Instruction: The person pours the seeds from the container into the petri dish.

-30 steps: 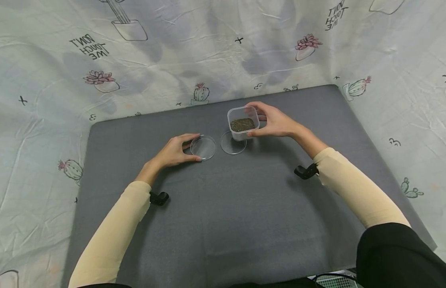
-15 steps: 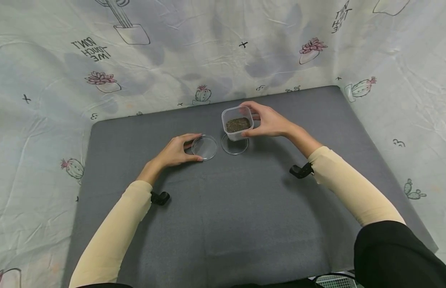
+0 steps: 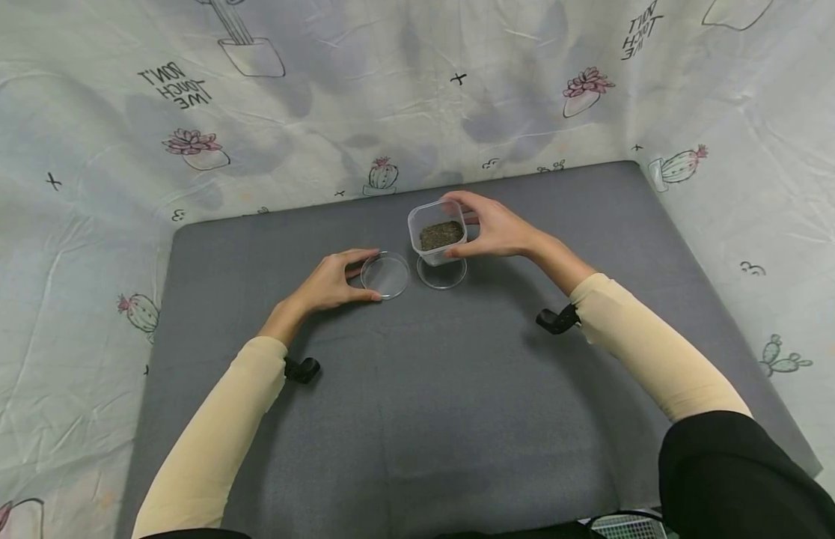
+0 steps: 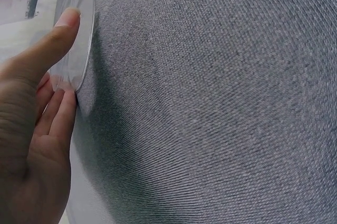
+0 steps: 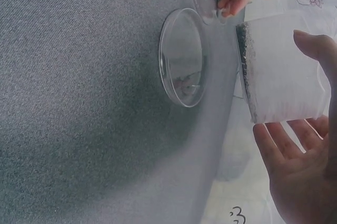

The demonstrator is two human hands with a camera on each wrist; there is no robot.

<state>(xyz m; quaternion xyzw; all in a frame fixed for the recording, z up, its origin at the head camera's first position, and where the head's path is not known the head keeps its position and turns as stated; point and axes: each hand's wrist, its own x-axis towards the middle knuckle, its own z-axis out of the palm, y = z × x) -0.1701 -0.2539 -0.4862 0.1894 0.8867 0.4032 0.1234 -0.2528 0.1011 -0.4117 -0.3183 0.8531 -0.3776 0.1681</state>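
Note:
My left hand (image 3: pixel 325 285) grips a round clear petri dish half (image 3: pixel 386 275) by its edge, thumb at the near side and fingers at the far side. The left wrist view shows this dish (image 4: pixel 83 50) low over the grey cloth. My right hand (image 3: pixel 500 229) holds a clear square plastic tub (image 3: pixel 436 257) between thumb and fingers, raised and slightly tilted. Dark brown-green granular material (image 3: pixel 441 236) covers the tub's bottom. Just below the tub lies a second clear petri dish half (image 3: pixel 444 278), partly hidden by it. From the right wrist, the tub (image 5: pixel 281 68) appears apart from that dish (image 5: pixel 182 58).
Grey cloth (image 3: pixel 417 404) covers the table. A pale curtain (image 3: pixel 404 97) printed with plants hangs behind and at both sides, close to the table's far edge. Black straps (image 3: pixel 557 320) sit on both wrists. A white mesh basket (image 3: pixel 629 526) shows below the front edge.
My right hand has moved a little to the left with the tub, which now stands farther over the second dish. The left hand keeps its grip on its dish, nearly still.

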